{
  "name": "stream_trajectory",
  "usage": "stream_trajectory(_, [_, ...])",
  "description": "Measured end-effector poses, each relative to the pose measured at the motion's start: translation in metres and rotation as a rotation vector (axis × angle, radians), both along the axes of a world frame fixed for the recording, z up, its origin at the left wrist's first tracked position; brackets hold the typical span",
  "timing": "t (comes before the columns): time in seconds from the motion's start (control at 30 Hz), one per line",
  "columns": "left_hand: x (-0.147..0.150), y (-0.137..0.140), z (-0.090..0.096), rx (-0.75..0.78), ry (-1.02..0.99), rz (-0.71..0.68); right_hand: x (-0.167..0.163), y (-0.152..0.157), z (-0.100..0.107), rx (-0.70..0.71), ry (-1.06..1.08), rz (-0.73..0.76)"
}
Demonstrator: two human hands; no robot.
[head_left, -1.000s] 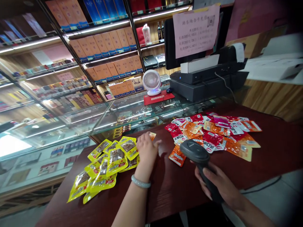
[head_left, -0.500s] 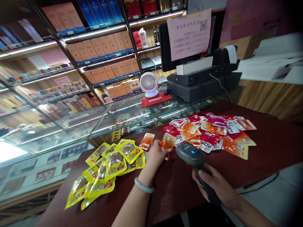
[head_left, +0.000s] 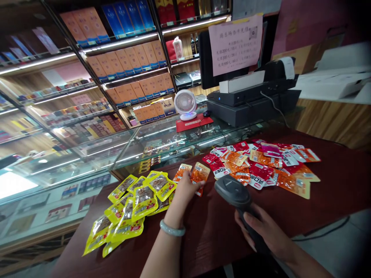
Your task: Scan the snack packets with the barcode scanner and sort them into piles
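My right hand (head_left: 268, 227) is wrapped around the handle of a dark grey barcode scanner (head_left: 233, 191), whose head points forward over the table. My left hand (head_left: 187, 187) has its thumb and fingers closed on the lower left edge of an orange snack packet (head_left: 200, 173); the fingertips are partly hidden. Another orange snack packet (head_left: 182, 170) lies just beyond my left fingers. Beside my left wrist is a pile of yellow snack packets (head_left: 145, 200). Farther right, red, white and orange snack packets (head_left: 261, 172) lie in a loose heap.
The dark red tabletop (head_left: 208, 231) meets a glass display counter (head_left: 162, 139) at its far side. On the counter stand a white fan (head_left: 185, 103) on a red mat, and a monitor with a pink notice (head_left: 236, 44) above a black cash drawer (head_left: 246, 110). Stocked shelves rise behind.
My left hand has shifted slightly left with the orange packet, bringing it close beside the other orange packet. The scanner stays in my right hand, nearly in place. The view has moved slightly.
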State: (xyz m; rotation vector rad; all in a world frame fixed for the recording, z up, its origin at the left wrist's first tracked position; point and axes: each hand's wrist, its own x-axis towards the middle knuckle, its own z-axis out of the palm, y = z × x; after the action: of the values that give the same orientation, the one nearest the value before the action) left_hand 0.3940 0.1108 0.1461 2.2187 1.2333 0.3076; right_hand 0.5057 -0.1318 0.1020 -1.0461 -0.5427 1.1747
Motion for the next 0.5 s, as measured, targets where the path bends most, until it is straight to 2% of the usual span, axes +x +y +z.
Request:
stream_trajectory(0.07, [-0.011, 0.01, 0.008, 0.066, 0.111, 0.083, 0.003, -0.004, -0.004, -0.024, 0.025, -0.02])
stream_trajectory(0.13, [-0.02, 0.016, 0.015, 0.231, 0.206, 0.174, 0.006, -0.007, -0.008, -0.016, 0.046, -0.03])
stream_trajectory(0.2, [-0.024, 0.018, 0.017, 0.413, 0.223, 0.22, 0.008, -0.01, -0.01, 0.027, 0.053, -0.034])
stream_trajectory(0.27, [-0.02, 0.014, 0.014, 0.506, 0.178, 0.203, 0.009, -0.01, -0.011, 0.074, 0.055, -0.035])
stream_trajectory(0.4, [0.007, -0.003, -0.004, 0.455, 0.102, 0.019, 0.01, -0.008, -0.014, 0.125, 0.083, -0.042])
stream_trajectory(0.5, [0.04, -0.016, -0.013, 0.402, 0.154, -0.06, 0.011, -0.006, -0.02, 0.16, 0.097, -0.04])
